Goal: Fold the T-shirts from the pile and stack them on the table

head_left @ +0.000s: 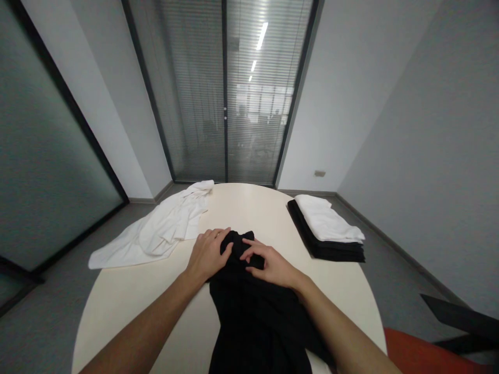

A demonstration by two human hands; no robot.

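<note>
A black garment (253,317) lies crumpled on the round cream table (249,208), running from the middle toward the near edge. My left hand (207,252) rests on the garment's far left end with fingers curled into the cloth. My right hand (268,262) presses on the same far end from the right, fingers bent and pinching the fabric. The two hands are almost touching.
A loose white garment (159,231) sprawls over the table's left side and hangs past the edge. A folded stack, white cloth (327,221) on top of black ones (331,249), sits at the right. An orange chair seat (421,356) is at the lower right.
</note>
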